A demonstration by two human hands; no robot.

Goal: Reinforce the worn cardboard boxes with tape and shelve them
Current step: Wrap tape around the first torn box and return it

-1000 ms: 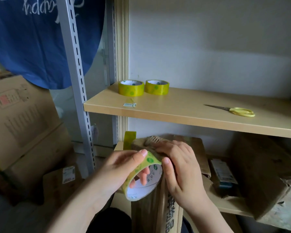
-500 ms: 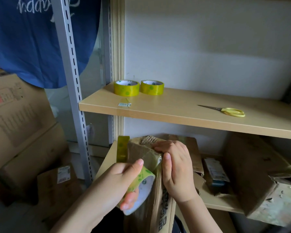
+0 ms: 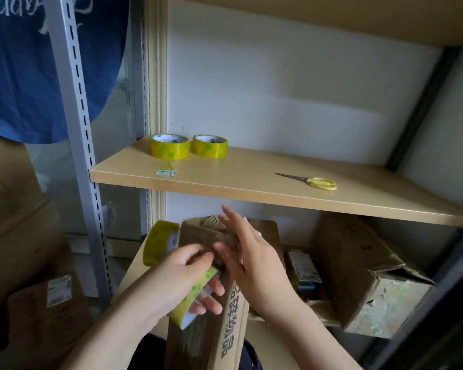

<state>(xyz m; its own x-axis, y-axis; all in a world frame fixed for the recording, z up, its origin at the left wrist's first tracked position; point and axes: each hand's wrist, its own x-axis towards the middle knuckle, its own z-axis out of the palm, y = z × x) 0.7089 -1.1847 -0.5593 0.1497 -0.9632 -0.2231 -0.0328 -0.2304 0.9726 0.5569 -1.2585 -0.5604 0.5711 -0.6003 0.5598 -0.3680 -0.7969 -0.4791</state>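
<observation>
A tall worn cardboard box with black printed characters stands upright in front of me. My left hand grips a yellow tape roll against the box's left face. My right hand lies with straight fingers flat against the taped top end of the box. A further band of yellow tape shows left of the box top; whether it is a roll or a pulled strip I cannot tell.
Two more yellow tape rolls, a small label scrap and yellow-handled scissors lie on the wooden shelf. Crumpled boxes fill the lower shelf. A slotted metal upright and stacked boxes stand left.
My right hand has uncurled from the box's top edge and now lies flat with straight fingers. My left hand has drawn the roll down the box's side. The view has tilted up.
</observation>
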